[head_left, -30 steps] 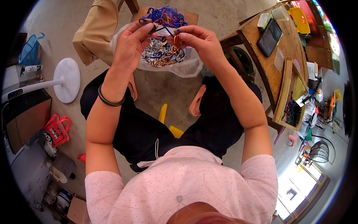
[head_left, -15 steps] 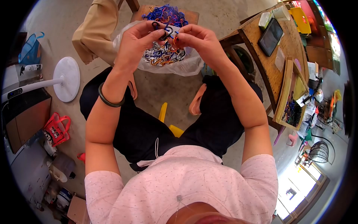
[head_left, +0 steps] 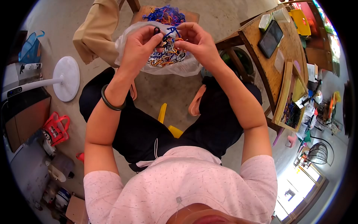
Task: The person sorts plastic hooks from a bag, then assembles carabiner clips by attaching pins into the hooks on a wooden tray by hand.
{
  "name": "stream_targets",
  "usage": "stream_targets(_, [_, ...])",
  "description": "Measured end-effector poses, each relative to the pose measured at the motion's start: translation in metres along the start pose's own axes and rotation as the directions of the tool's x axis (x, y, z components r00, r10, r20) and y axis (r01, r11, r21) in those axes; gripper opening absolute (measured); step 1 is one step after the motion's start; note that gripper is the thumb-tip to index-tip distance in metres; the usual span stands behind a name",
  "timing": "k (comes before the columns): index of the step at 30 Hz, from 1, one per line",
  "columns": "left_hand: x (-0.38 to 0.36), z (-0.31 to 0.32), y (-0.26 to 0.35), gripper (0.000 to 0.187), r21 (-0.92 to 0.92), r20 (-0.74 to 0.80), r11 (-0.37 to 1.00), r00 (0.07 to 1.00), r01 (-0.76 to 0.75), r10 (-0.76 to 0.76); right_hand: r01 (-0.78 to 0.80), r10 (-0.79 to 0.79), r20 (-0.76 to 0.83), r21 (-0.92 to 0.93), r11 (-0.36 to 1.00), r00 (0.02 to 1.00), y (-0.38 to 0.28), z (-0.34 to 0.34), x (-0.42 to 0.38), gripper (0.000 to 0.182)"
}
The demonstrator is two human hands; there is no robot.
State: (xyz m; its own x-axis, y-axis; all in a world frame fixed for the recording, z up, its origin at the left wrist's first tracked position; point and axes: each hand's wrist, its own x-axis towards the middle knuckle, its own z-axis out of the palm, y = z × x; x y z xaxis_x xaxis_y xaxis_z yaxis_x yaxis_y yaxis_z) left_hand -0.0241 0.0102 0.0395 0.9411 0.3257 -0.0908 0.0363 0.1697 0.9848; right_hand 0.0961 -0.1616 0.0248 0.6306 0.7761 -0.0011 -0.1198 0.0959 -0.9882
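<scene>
Wooden surface under blue pile, grey floor around.

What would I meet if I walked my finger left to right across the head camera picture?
Blue bag, round white base, beige cloth, left hand, right hand, smartphone, wire basket.
</scene>
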Motion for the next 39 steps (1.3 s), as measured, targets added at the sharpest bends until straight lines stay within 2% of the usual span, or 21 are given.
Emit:
stream_targets(6, [0.0, 0.001, 0.001, 0.019, -0.172, -0.188, 0.96, 0.949, 0.222, -0.253, -0.046, 0.046, -0.003, 0.024, 0.999, 0.999, -0.002, -0.002, 0.002, 0.023])
stream_targets(9, [0.003, -0.006, -0.011, 0.021, -0.25, -0.089, 0.909, 0.927, 0.333, -0.364, -0.057, 0.058, -0.02, 0.026, 0.998, 0.998, -0.003, -0.005, 0.003, 0.018])
stream_targets(13, [0.0, -0.004, -0.013, 0.024, -0.136, -0.041, 0.928, 0.934, 0.347, -0.355, -0.104, 0.107, -0.048, 0.047, 0.993, 0.993, -0.006, -0.004, 0.003, 0.015])
stream_targets(18, [-0.001, 0.007, -0.007, 0.031, 0.135, 0.107, 0.964, 0.964, 0.228, -0.243, -0.089, 0.094, -0.038, 0.132, 0.987, 0.995, -0.006, -0.003, 0.003, 0.015])
stream_targets(21, [0.0, 0.007, -0.016, 0.033, 0.223, 0.11, 0.951, 0.963, 0.216, -0.245, -0.115, 0.12, -0.042, 0.104, 0.988, 0.992, -0.009, 0.0, 0.001, 0.015])
stream_targets(24, [0.002, 0.006, -0.014, 0.031, 0.111, 0.09, 0.969, 0.969, 0.221, -0.231, -0.087, 0.091, -0.104, 0.039, 0.995, 0.99, -0.014, 0.004, 0.002, 0.017])
stream_targets(27, [0.0, 0.003, 0.0, 0.03, 0.068, 0.109, 0.957, 0.951, 0.282, -0.289, 0.056, -0.072, -0.054, -0.253, 0.966, 0.996, -0.009, -0.004, 0.003, 0.018])
stream_targets(30, [0.001, 0.0, -0.002, 0.03, 0.031, 0.108, 0.962, 0.956, 0.272, -0.273, 0.09, -0.114, -0.041, -0.379, 0.921, 0.993, -0.01, 0.0, -0.002, 0.019])
stream_targets(33, [0.005, -0.004, -0.013, 0.031, -0.1, 0.062, 0.945, 0.949, 0.313, -0.308, 0.046, -0.04, 0.023, -0.391, 0.919, 0.999, -0.008, -0.003, -0.002, 0.02])
stream_targets(39, [0.007, -0.01, -0.015, 0.03, -0.158, 0.064, 0.939, 0.952, 0.306, -0.3, -0.118, 0.122, 0.068, -0.061, 0.991, 0.99, -0.015, -0.006, 0.001, 0.024])
